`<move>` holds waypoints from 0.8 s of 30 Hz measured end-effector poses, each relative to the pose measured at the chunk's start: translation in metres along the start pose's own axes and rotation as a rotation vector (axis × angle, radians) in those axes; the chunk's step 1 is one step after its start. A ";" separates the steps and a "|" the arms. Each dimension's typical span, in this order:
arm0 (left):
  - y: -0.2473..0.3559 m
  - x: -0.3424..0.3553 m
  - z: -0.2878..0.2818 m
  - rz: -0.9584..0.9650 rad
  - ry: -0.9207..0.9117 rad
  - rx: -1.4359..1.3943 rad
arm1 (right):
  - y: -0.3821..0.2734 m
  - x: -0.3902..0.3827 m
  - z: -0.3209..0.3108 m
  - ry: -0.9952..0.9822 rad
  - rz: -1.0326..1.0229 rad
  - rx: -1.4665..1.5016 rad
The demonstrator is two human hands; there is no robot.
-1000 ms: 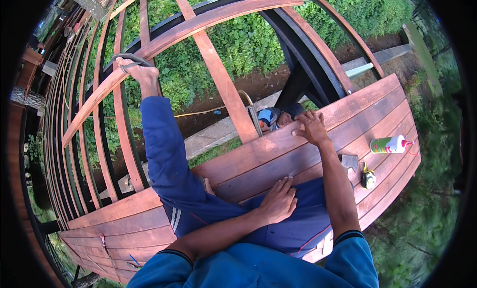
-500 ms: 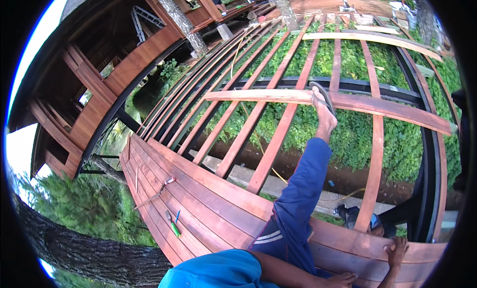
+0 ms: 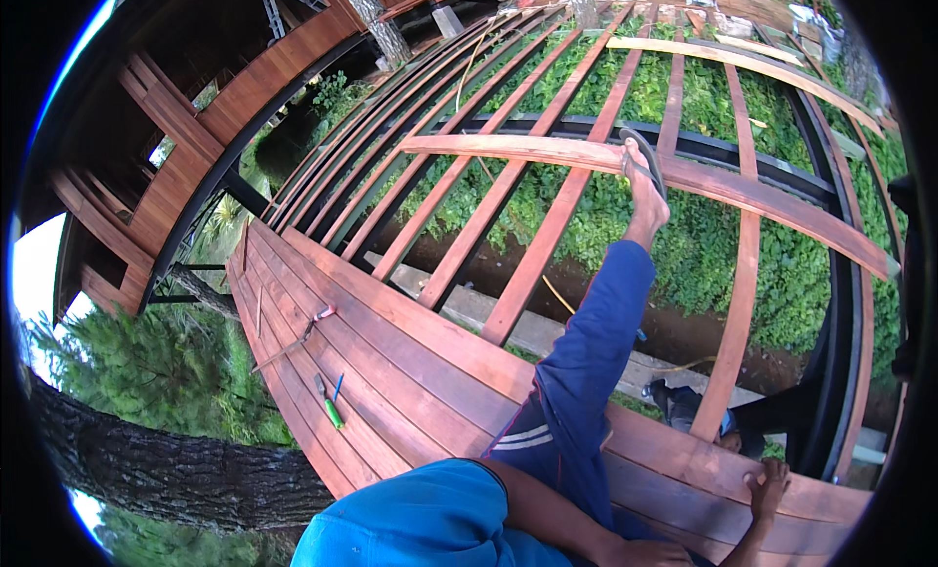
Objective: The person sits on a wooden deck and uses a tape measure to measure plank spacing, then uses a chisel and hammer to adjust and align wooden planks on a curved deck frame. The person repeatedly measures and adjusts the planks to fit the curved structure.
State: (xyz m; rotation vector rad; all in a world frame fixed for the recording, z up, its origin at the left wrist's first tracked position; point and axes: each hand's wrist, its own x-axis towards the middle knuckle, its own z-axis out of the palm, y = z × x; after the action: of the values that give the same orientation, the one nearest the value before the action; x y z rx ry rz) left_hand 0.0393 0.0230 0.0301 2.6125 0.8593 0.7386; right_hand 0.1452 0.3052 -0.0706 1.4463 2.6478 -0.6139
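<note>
At the lower edge, my left hand [image 3: 653, 553] rests low beside my bent body; its fingers are mostly cut off by the picture's edge. My right hand [image 3: 768, 483] lies at the outer edge of the reddish deck board [image 3: 674, 461], thumb apart from the fingers, touching the wood. My leg in navy trousers [image 3: 601, 323] stretches forward, and the sandalled foot [image 3: 643, 181] stands on a loose plank [image 3: 518, 149] laid across the joists [image 3: 542, 244]. On the fitted boards to the left lie a green-handled chisel [image 3: 330, 409], a blue pencil [image 3: 338, 385] and a red-ended hand tool [image 3: 303, 334].
Below the board edge, another person [image 3: 689, 406] is partly visible under the frame. Gaps between the joists open onto green plants [image 3: 635, 274] and bare soil. A black steel beam [image 3: 838, 352] runs on the right. A tree trunk [image 3: 186, 479] and a wooden building [image 3: 176, 156] stand left.
The view has shifted slightly, so boards and tools appear higher in the picture. My right hand remains at the board edge; my left hand is lower and more cut off.
</note>
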 end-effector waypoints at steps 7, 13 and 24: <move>0.025 -0.032 -0.009 0.249 0.216 -0.177 | 0.002 0.003 -0.002 0.043 -0.082 -0.040; 0.027 -0.038 0.014 0.132 0.197 -0.300 | -0.014 -0.005 -0.010 0.009 -0.025 -0.053; 0.030 -0.039 0.016 0.051 0.264 -0.229 | -0.039 -0.009 -0.025 -0.026 0.055 -0.040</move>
State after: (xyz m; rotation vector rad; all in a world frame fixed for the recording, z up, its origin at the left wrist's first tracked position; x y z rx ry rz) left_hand 0.0349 -0.0263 0.0151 2.3761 0.7281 1.1431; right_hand 0.1216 0.2889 -0.0336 1.4848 2.5763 -0.5674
